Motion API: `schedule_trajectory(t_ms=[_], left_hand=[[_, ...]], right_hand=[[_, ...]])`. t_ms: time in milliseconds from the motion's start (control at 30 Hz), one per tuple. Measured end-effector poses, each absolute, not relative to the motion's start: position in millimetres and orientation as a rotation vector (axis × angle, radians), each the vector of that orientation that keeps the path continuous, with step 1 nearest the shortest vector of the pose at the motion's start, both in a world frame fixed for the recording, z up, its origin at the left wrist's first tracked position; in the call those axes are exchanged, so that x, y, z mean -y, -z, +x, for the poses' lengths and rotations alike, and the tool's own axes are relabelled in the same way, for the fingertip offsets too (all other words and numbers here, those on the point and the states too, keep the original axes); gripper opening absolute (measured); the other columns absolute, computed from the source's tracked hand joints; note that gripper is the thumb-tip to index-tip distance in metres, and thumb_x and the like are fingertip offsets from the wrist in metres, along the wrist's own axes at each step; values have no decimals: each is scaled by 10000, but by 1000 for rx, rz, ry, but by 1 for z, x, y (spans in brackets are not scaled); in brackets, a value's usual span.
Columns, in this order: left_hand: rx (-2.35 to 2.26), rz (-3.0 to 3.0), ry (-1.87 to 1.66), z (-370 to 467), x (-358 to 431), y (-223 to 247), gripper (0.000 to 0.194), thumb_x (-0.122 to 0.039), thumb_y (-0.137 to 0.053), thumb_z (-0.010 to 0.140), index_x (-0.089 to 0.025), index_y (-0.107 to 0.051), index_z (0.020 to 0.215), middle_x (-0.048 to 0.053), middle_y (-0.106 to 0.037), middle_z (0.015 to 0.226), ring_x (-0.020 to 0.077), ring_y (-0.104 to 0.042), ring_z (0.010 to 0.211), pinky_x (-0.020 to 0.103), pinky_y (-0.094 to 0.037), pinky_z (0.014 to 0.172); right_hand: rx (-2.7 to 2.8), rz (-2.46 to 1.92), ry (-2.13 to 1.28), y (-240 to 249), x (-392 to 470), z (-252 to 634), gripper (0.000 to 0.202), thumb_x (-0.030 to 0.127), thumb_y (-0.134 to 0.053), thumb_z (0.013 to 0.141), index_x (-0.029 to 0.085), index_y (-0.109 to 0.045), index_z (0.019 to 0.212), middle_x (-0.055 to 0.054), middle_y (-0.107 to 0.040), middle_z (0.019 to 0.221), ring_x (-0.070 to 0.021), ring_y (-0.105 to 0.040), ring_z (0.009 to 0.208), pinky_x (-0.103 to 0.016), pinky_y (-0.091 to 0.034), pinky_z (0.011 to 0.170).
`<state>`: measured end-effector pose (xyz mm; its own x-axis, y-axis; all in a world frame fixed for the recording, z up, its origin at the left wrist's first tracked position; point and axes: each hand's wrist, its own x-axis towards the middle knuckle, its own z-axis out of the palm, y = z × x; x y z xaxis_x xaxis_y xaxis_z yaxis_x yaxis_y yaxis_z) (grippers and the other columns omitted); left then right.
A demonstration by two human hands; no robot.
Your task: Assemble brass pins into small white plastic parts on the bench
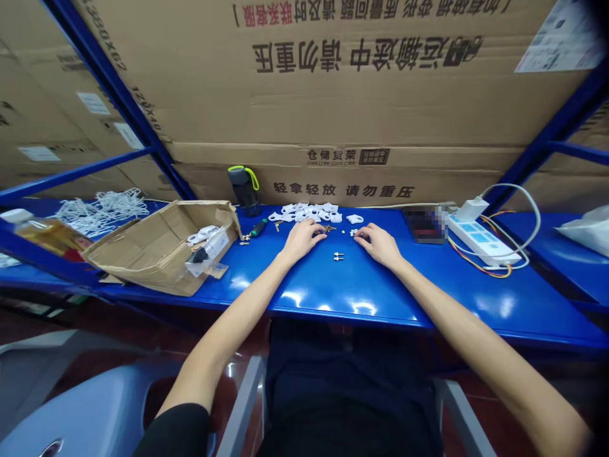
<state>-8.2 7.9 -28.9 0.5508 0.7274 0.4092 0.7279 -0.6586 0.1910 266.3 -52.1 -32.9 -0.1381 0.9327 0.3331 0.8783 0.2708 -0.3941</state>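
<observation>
My left hand [303, 237] rests on the blue tabletop, fingers curved and thumb apart from them, beside a few small brass-coloured pieces [329, 228]. My right hand [380, 245] has its thumb and forefinger drawn together at some tiny white parts [353, 233]; whatever is between the fingertips is too small to make out. Between the hands, nearer to me, lie two small metal pins [338, 256] side by side. Behind my left hand spreads a pile of white plastic pieces [309, 212], with one separate white piece [354, 219] to its right.
To the left are a green-handled screwdriver [258, 228], a dark bottle [244, 192] and an open cardboard box [143, 254]. A dark box-like object [425, 228] and a white power strip [485, 241] with cables lie at right. Large cardboard [333, 114] stands behind the table.
</observation>
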Motion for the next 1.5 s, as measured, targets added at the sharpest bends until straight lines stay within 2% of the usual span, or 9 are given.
schedule_trajectory(t_ms=[333,533,767,867,967,1067,1333,1500], left_hand=[[1264,-2788,726,-7,-8,27,239,-373,-646,1014,-214,-825,1007,92,-723,1024,261,-650,996,356,-480,875],[1309,-2720,623,-6,-8,29,315,-391,-626,1026,-193,-779,1217,122,-708,1090,283,-642,1047,361,-472,890],[1260,-2739,592,-7,-8,28,289,-372,-587,1047,-228,-816,1146,106,-696,1066,268,-640,1030,357,-471,873],[1253,-2747,626,-6,-8,28,264,-351,-587,1047,-206,-802,1099,102,-698,1076,259,-639,1041,356,-473,902],[1264,-2689,600,-5,-6,29,288,-356,-587,1045,-176,-759,1190,127,-689,1139,280,-623,1100,379,-467,947],[1258,-2639,534,-5,-6,29,334,-379,-553,1059,-195,-744,1261,136,-672,1167,296,-610,1122,399,-465,946],[1217,-2726,670,-7,-7,28,243,-381,-620,1031,-219,-798,1064,102,-664,1113,262,-607,1086,386,-459,962],[1213,-2773,668,-7,-7,27,262,-387,-621,1028,-209,-796,1108,108,-678,1125,271,-608,1085,392,-460,957]], right_hand=[[2047,-1622,-129,35,51,267,182,344,-606,1002,259,-765,1028,-53,-685,1012,-211,-644,902,-280,-398,670],[2044,-1612,-142,34,51,267,175,337,-609,1003,260,-764,1024,-52,-689,1022,-212,-654,915,-282,-398,670],[2048,-1629,-139,35,51,267,177,345,-607,1003,265,-763,1024,-49,-691,1025,-210,-651,904,-283,-404,672],[2047,-1619,-136,35,51,267,180,346,-604,1003,265,-763,1022,-50,-689,1016,-210,-650,897,-285,-405,673],[2050,-1619,-136,35,51,267,184,343,-600,1001,263,-765,1023,-51,-687,1008,-213,-649,896,-290,-400,669],[2052,-1618,-143,34,52,267,184,341,-601,998,262,-765,1020,-50,-687,1008,-212,-649,896,-291,-399,670],[2053,-1610,-137,33,52,267,177,330,-601,997,260,-761,1020,-47,-685,1004,-209,-647,900,-287,-396,678],[2057,-1616,-148,34,51,267,179,331,-601,996,262,-763,1026,-53,-689,1013,-213,-649,903,-287,-413,683]])
